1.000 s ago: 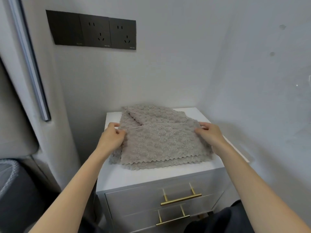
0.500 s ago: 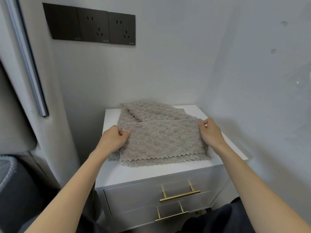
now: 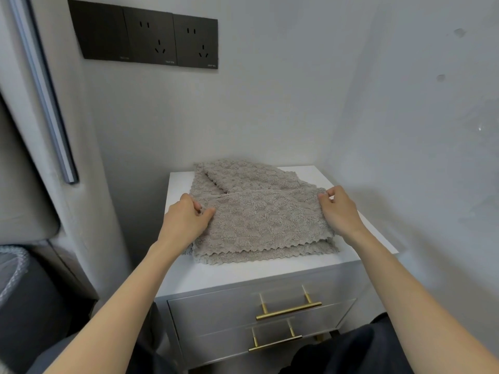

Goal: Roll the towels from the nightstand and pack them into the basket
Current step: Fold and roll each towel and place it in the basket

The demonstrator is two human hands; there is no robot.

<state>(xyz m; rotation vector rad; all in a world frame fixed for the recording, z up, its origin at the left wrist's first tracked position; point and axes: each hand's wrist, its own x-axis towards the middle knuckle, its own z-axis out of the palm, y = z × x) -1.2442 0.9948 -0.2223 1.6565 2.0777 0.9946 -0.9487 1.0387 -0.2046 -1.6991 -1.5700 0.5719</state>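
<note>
— White walls meet in a corner, with a white two-drawer nightstand (image 3: pixel 229 273) tucked into it. What's on top?

— On my feed, a grey-beige fluffy towel with scalloped edges (image 3: pixel 264 220) lies folded on the nightstand top. More cloth of the same kind (image 3: pixel 243 176) lies under it and angles toward the back wall (a second towel or not, I cannot tell).

— And the hands?

— I see the left hand (image 3: pixel 186 222) pinching the folded towel's left end, thumb and fingers closed on the cloth. The right hand (image 3: pixel 340 209) pinches the right end likewise.

— Anything else?

— Brass bar handles (image 3: pixel 289 310) on the drawers, and a black triple socket panel (image 3: pixel 145 36) high on the wall.
</note>
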